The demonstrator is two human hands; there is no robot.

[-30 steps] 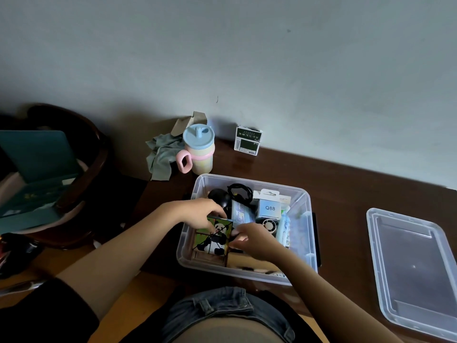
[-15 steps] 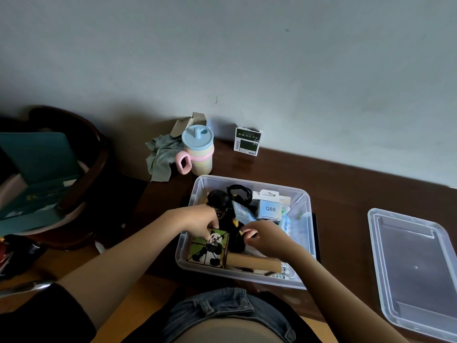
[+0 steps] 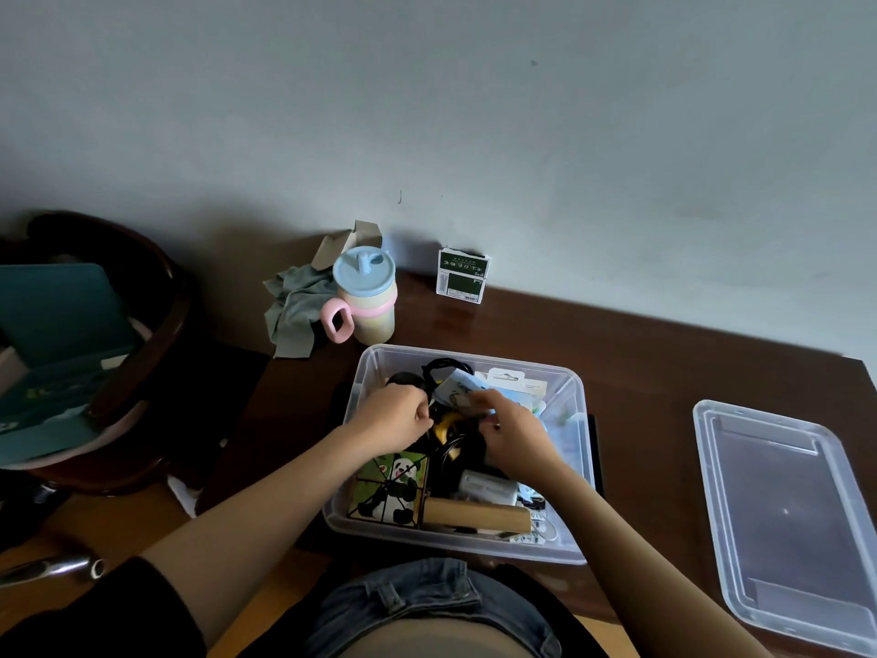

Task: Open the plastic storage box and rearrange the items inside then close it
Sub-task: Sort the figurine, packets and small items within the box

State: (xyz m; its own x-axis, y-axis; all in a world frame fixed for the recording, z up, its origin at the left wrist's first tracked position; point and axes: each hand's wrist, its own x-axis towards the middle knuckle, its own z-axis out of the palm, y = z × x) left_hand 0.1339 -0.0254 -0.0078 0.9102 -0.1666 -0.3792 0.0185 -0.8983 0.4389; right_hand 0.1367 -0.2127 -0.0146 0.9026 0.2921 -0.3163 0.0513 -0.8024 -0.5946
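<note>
Head view: clear plastic storage box (image 3: 576, 472) open on the desk, lid (image 3: 788, 515) well right of it; left hand (image 3: 394, 415) and right hand (image 3: 510, 427) curled inside among loose contents, holdings unclear; box looks light, flexible, best gripped by rim.

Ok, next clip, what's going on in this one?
A person is sorting through an open clear plastic storage box on a dark wooden table. Both hands are inside it: the left hand is curled around something dark, and the right hand pinches a small packet. A panda picture cube and a wooden block sit at the near end. The lid lies off to the right, so nothing is closed yet.
</note>
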